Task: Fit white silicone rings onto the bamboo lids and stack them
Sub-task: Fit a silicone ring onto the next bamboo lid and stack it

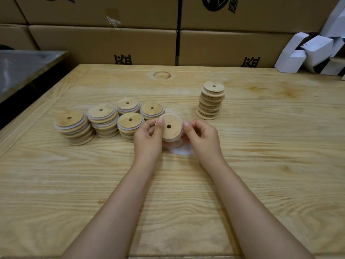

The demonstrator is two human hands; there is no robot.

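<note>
Midway, bamboo lid (pixel 170 128) — left hand (pixel 148 136), right hand (pixel 202 139) pinching its edges

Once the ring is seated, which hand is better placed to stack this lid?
Probably left: the left hand grips the lid right beside the ringed stacks; the right hand lies nearer the bare stack.

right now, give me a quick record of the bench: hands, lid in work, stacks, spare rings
left hand: pinches the held lid's left edge
right hand: pinches its right edge
held lid: tilted toward the camera, white ring at its rim; seating unclear
ringed stacks: five, left of the hands
bare stack: one, far right, no rings visible
loose rings: white patch on the table under the hands
background: cardboard boxes, white cartons
</note>
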